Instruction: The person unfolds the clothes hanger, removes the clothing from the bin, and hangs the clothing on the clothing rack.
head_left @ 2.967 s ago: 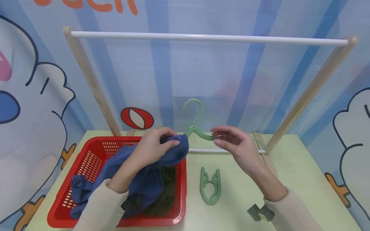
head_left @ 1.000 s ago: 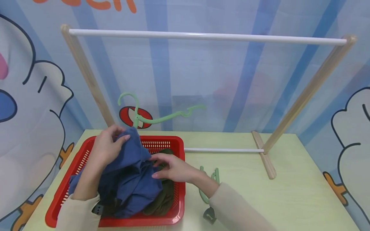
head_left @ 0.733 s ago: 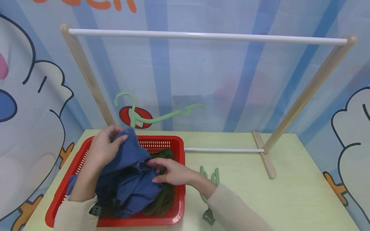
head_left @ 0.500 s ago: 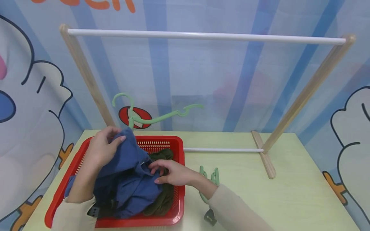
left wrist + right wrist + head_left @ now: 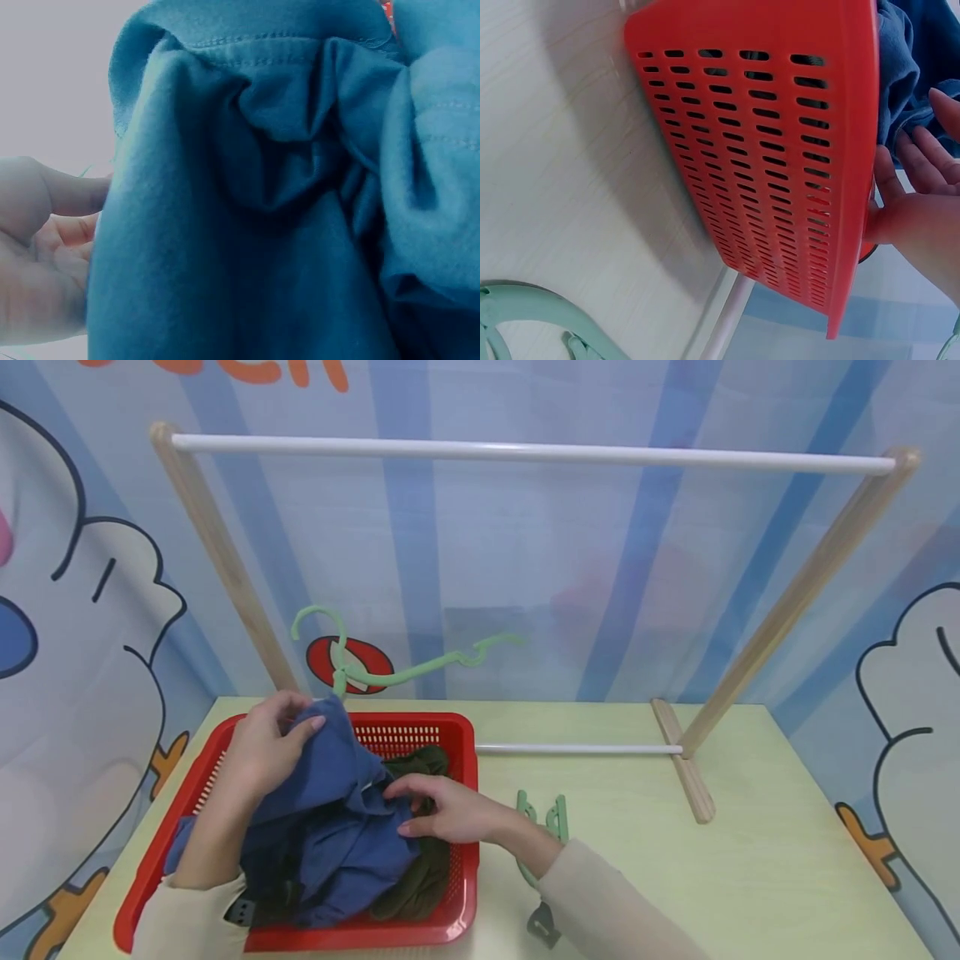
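My left hand [image 5: 266, 747] pinches a blue garment [image 5: 330, 760] near the top, thumb in front. Stitched seams and deep folds of the cloth fill the left wrist view. One arm of a light green hanger [image 5: 397, 675] goes down into the garment under this hand; its hook and other arm stick out above. My right hand [image 5: 450, 810] is at the garment's right edge, over the basket, with thumb and index finger apart. In the right wrist view its fingertips [image 5: 904, 146] are right at the blue cloth. The garment's lower part lies bunched in a red basket [image 5: 463, 893].
Dark green cloth [image 5: 420, 885] lies in the basket too. A folded green hanger [image 5: 561, 814] rests on the table [image 5: 637, 877], partly under my right forearm. Behind stands a rack with a white top rail [image 5: 525, 452], wooden posts [image 5: 795, 602] and a low white bar [image 5: 577, 749].
Since the earliest frame, my left hand has carried garment and hanger leftward. My right hand has left the hanger's free arm and come to the cloth. Over the last half second little moves.
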{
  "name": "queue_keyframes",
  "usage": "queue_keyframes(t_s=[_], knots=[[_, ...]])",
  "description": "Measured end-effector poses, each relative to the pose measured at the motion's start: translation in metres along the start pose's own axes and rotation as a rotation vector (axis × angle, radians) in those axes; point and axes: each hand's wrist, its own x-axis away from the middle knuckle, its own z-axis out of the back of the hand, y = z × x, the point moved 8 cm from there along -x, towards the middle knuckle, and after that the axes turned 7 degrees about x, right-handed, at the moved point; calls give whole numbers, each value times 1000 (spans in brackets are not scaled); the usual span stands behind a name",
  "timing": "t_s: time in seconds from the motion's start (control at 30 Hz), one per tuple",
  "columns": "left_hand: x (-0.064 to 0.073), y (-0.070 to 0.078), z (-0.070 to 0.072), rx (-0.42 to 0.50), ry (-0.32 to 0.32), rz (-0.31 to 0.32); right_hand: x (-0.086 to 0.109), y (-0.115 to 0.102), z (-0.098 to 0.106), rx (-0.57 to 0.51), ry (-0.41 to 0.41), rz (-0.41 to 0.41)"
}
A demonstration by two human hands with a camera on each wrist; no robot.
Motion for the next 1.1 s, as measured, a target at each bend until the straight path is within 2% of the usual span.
queue_keyframes(t_s=[0.27,0.5,0.77,0.9,1.1], knots=[[-2,0,3,-22,21,-1,-3,1,-5,5,-19,16],[-2,1,9,-35,48,-22,4,6,8,11,27,0],[1,6,15,-35,29,-113,31,15,39,-39,91,-40],[3,11,17,-21,23,-165,47,15,61,-43,137,-18],[10,25,15,-4,2,-260,72,10,98,-110,189,12]])
